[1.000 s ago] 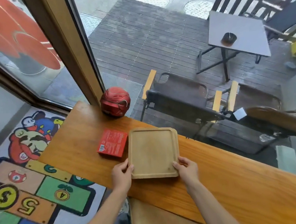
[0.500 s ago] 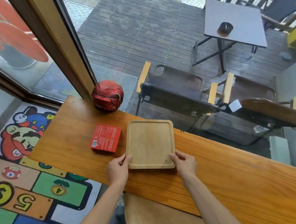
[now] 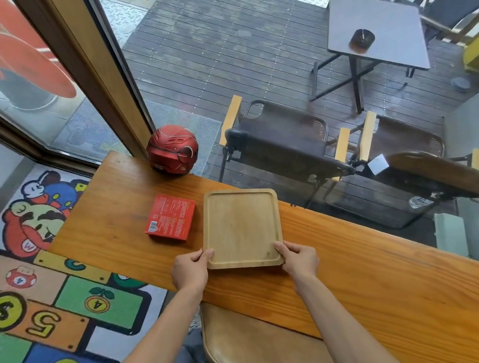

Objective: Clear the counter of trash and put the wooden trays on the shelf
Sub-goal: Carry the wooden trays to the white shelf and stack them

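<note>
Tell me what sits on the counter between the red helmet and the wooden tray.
In the head view, a red box lies between the red helmet and the wooden tray, just left of the tray.

Big window (image 3: 221,66) fills the top of the frame, looking out on a dark wood deck (image 3: 234,50) with a grey folding table (image 3: 377,16) upper right and chairs (image 3: 282,148) mid-frame. Lower left there's a cartoon number rug (image 3: 39,303), plus a tan stool (image 3: 263,351) at the bottom.
</note>
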